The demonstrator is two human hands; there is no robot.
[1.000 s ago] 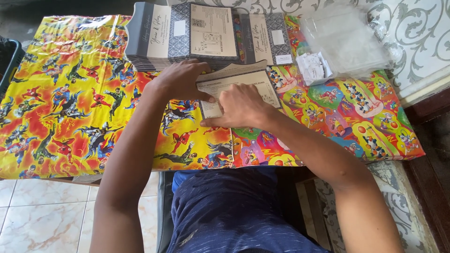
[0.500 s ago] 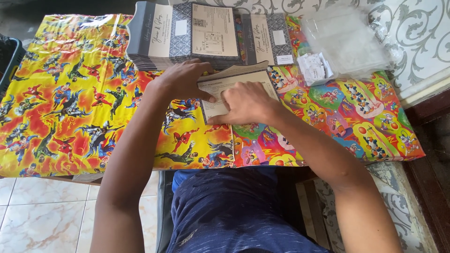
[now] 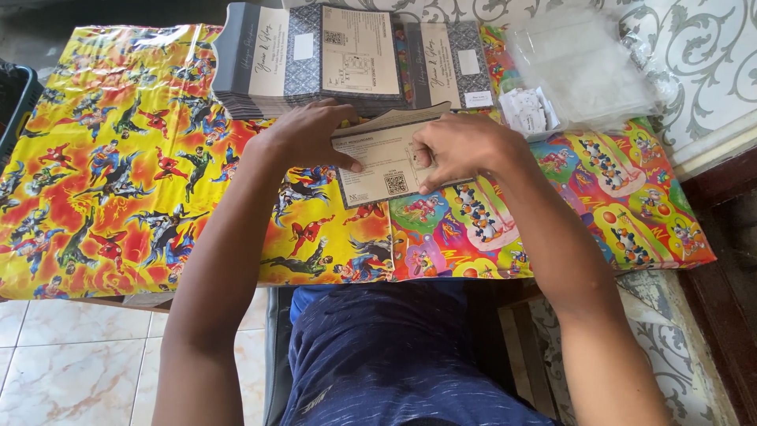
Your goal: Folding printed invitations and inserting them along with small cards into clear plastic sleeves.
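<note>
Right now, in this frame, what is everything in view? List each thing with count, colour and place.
Beige folded paper card: one, beige with dark print, table centre, under both hands.
Stack of grey-and-beige printed cards: one spread pile, far edge of table, left of centre.
Second grey-and-beige card pile: one, just right of the first.
Clear plastic sleeves: one heap, transparent, far right.
Small white paper slips: small bundle, white, beside the sleeves.
Glossy cartoon-print table cover: yellow-red on the left, multicoloured on the right.
Dark crate: one, far left edge.
Left hand: pressing the card's left edge.
Right hand: pressing the card's right side.
</note>
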